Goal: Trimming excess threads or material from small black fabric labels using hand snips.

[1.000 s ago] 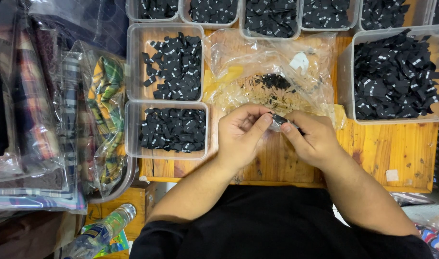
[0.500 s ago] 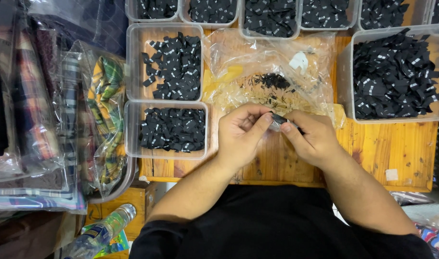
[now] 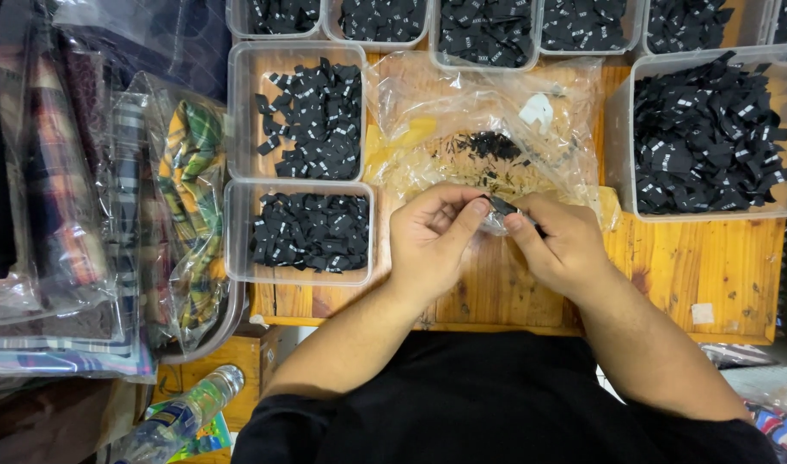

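Note:
Both my hands meet over the wooden table. My left hand and my right hand pinch one small black fabric label between their fingertips. Just beyond them lies a crumpled clear plastic bag with a small heap of black labels on it. A clear tub of black labels stands left of my left hand, and another tub sits behind it.
A big clear tub heaped with black labels stands at the right. Several more tubs line the far edge. Bagged plaid fabrics pile up at the left. A plastic bottle lies at the bottom left.

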